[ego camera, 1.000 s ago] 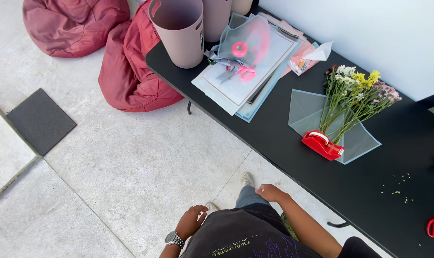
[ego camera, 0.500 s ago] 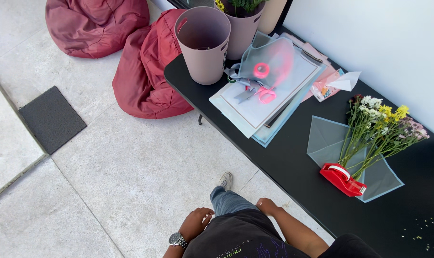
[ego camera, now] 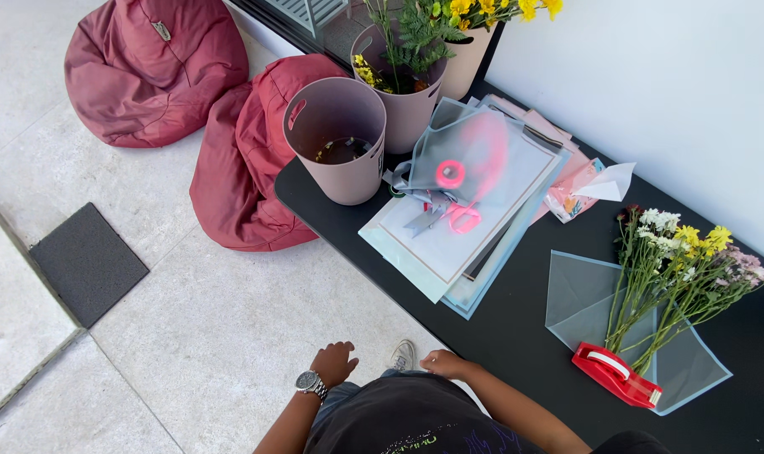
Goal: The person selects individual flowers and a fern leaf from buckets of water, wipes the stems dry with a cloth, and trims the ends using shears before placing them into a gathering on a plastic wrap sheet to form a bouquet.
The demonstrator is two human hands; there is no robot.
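Observation:
My left hand (ego camera: 335, 362), with a wristwatch, hangs over the floor by my body, empty and loosely spread. My right hand (ego camera: 443, 363) is empty too and hovers at the front edge of the black table (ego camera: 516, 336). Nearest on the table is a stack of wrapping sheets (ego camera: 449, 244) with two pink ribbon rolls (ego camera: 451, 174) and scissors on top. To the right lies a bunch of mixed flowers (ego camera: 676, 269) on a pale blue sheet (ego camera: 575, 294), with a red tape dispenser (ego camera: 616, 375) at its stems.
An empty pink bucket (ego camera: 336, 155) stands at the table's left end, and two more with greenery and yellow flowers (ego camera: 416, 50) behind it. Two maroon bean bags (ego camera: 231, 160) lie on the tiled floor, with a dark mat (ego camera: 86, 262) to the left.
The view has swung toward the buckets, bringing the flower buckets into sight. Both hands have risen slightly in front of my body; nothing on the table has moved.

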